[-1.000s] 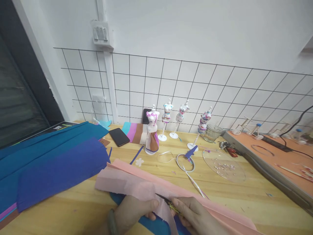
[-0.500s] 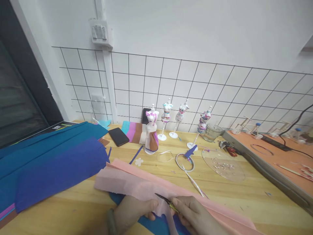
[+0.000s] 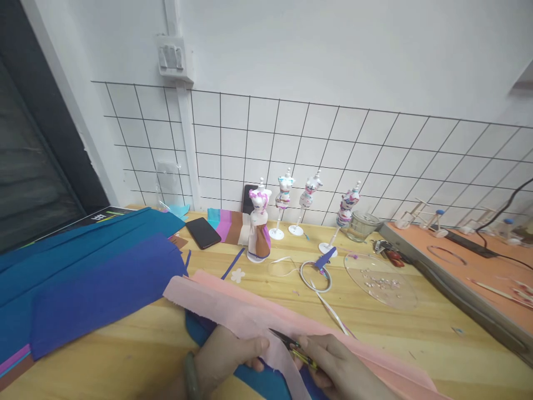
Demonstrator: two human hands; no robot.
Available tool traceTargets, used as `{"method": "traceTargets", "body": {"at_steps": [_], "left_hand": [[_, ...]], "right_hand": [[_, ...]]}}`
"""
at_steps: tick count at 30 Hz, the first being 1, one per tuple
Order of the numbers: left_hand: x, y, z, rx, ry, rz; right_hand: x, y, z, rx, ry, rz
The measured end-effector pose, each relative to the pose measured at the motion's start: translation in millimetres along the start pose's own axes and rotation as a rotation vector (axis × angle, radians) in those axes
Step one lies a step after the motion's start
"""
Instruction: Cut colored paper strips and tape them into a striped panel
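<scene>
A long sheet of pink crepe paper (image 3: 233,304) lies across the front of the table, with a narrow cut strip (image 3: 287,366) hanging off its near edge. My left hand (image 3: 233,353) pinches the paper between thumb and fingers, just left of the cut. In my right hand (image 3: 328,358) is a small pair of scissors (image 3: 287,340), whose dark blades point left into the paper; part of a yellowish handle shows below the fingers. Blue and teal paper (image 3: 254,383) lies beneath both hands. A greenish bangle circles my left wrist.
Stacked blue and teal paper (image 3: 104,289) covers the left side. Several small dress forms (image 3: 259,222) stand at the back, beside a black phone (image 3: 202,233). A tape roll (image 3: 303,276), a clear plate of beads (image 3: 353,278) and a glass jar (image 3: 362,226) sit to the right.
The scissors have shifted slightly right and their blades look a little more apart. The pink strip's lower end has swung right, and the paper's left end has moved slightly.
</scene>
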State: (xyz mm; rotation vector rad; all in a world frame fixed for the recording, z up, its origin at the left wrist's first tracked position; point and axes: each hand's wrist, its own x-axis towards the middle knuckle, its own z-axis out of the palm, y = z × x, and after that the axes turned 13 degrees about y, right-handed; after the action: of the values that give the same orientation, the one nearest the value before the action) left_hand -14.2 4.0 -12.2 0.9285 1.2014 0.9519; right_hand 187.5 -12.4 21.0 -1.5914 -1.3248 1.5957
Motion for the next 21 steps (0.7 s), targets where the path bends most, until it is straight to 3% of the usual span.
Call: {"method": "traceTargets", "body": {"at_steps": [12,17,21], "left_hand": [[9.1,-16.1,-7.4,0.072,-0.043,-0.048],[4.9,-12.9,-4.6,-0.06,-0.089,-0.118],[3.5,-10.7,-4.8,-0.042,-0.066,-0.14]], "right_hand": [[7.6,11.1,13.9,-0.091,0.088,-0.063],[11.7,11.2,18.1,-0.155,0.093,-0.093],[16.3,15.2,19.3,-0.158,0.083,-0.141]]}}
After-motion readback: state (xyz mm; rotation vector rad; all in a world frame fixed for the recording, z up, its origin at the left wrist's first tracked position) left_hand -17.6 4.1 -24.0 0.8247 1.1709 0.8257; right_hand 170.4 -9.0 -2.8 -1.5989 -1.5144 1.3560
